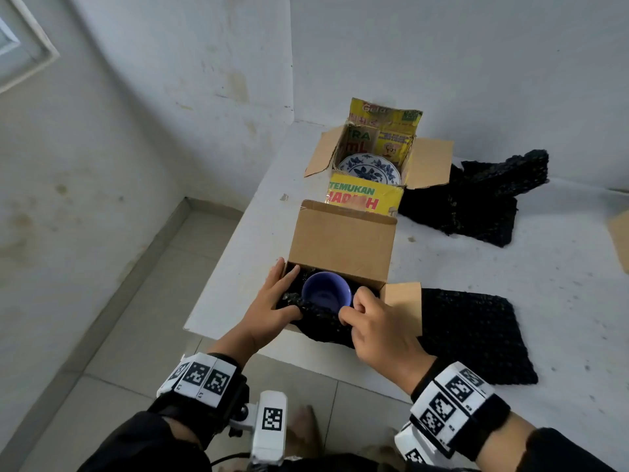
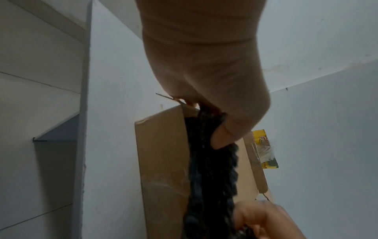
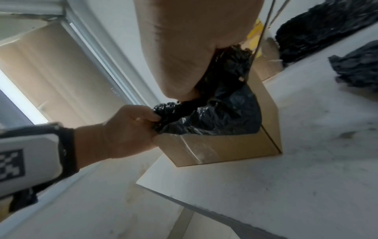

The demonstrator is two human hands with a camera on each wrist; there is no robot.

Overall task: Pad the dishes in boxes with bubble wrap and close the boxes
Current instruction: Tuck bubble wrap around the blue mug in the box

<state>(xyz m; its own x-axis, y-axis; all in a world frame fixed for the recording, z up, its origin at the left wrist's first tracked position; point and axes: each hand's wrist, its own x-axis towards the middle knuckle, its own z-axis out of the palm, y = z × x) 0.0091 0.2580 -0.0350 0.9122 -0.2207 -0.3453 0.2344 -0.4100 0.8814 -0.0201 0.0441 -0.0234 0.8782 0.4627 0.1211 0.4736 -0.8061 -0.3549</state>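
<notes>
1. Your left hand (image 1: 269, 308) rests at the 9 o'clock edge of the near brown box (image 1: 340, 248), thumb curled onto a fold of black bubble wrap (image 1: 311, 310) that it pinches at the box's front rim.
2. Your right hand (image 1: 377, 330) sits at the 4 o'clock corner of the same box, fingers curled and pinching the same wrap just beside the blue cup (image 1: 326, 290).
3. The blue cup stands upright inside the near box, mouth up, between your two hands, with the black wrap packed round it.
4. The box's far flap stands upright; a side flap (image 1: 403, 301) lies open at 3 o'clock.
5. At 12 o'clock, touching the near box, stands a yellow printed box (image 1: 366, 195), flaps open, holding a blue-and-white floral plate (image 1: 369, 168).
6. Its front reads "TEMUKAN" in green and, in red, a partly hidden word like "HADIAH"; the rear flap's lettering is too small to read.
7. A flat sheet of black wrap (image 1: 476, 335) lies at 3 o'clock; a crumpled heap (image 1: 483, 199) lies at 1 o'clock.
8. Everything sits on a speckled white worktop (image 1: 510, 274) in a corner of scuffed white walls, above a pale tiled floor (image 1: 129, 318).
</notes>
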